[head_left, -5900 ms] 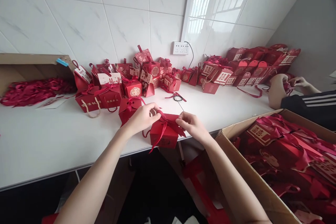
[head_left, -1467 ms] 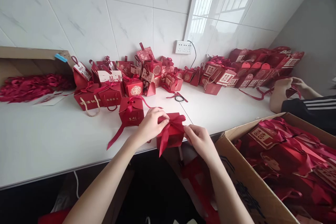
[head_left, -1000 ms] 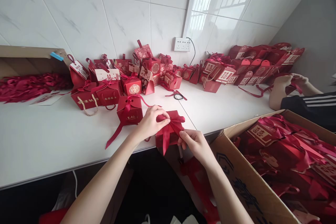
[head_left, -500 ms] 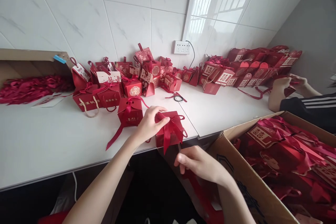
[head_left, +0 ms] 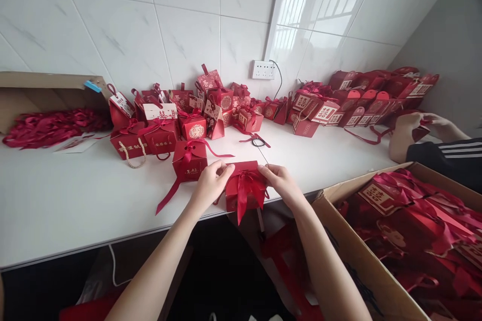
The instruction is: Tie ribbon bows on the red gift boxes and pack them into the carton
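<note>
A small red gift box stands at the front edge of the white table, with a red ribbon bow tied on its front and two tails hanging down. My left hand pinches the left side of the bow between thumb and fingers. At the opposite side, my right hand is closed on the bow's right loop, which its fingertips partly hide. Just left of my left hand sits another red box with a long loose ribbon.
Several finished red boxes line the wall side of the table. Scissors lie behind my box. A carton full of red boxes stands at the right; a co-worker's hands work beyond it. Ribbons lie at the left.
My right hand has risen from below the table edge to the bow's right side. My left hand has shifted to the bow's left side. The view has moved slightly.
</note>
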### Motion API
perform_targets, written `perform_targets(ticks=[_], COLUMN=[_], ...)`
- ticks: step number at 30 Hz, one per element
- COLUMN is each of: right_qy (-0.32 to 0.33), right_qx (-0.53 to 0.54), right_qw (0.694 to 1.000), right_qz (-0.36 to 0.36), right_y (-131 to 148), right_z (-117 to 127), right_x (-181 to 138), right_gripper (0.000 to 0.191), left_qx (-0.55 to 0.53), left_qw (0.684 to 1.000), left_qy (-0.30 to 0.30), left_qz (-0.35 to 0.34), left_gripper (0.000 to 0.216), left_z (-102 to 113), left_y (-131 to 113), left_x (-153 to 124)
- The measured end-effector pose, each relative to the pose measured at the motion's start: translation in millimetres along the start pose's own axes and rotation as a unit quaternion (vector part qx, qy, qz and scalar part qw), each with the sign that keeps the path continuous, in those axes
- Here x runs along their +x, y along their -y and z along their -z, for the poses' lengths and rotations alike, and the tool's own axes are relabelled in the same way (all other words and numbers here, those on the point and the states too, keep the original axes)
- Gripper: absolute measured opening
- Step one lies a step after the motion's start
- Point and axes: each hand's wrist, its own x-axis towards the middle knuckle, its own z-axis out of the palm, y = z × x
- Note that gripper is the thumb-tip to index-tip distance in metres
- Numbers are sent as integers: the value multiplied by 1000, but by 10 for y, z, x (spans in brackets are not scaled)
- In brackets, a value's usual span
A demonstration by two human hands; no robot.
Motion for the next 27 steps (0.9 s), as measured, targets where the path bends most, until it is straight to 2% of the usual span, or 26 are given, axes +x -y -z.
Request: perform_targets(ticks=[3,5,11,15,18,20,21,24,27], right_qy=[36,31,-22,-52,-131,-190,-195,-109,-47], right_qx=[75,87,45,-26,-101,-148,-166,-195,-142], right_qw=[997,996,997,995,979,964,962,974,989], right_qz=[-2,3,55,84,117,110,93,27,0], right_y=[-38,-69,-178,-134,-21,55,82,91,13], right_z=[3,7,8,36,104,142,145,63,-142], right_x=[-79,-93,-100,-161,-349,-551,-657,-890,-915], right_gripper=[42,42,42,38,33,36,40,49,46], left_qx=[-25,-41,-46,-64,-71,-61,-54,-36,-46], left_qw=[999,998,995,993,994,996,996,998,998], left_qy=[-38,-52,-71,-72,-41,-21,-18,-26,-36], left_qz=[14,22,46,71,73,67,62,43,33], left_gripper=[37,38,37,39,38,37,37,37,37], left_z=[-35,-66,-139,-160,-136,-105,-90,-78,-132], left_y=[12,13,24,42,45,34,24,-9,-28], left_x=[-75,-104,-126,-123,-126,-138,-147,-180,-215])
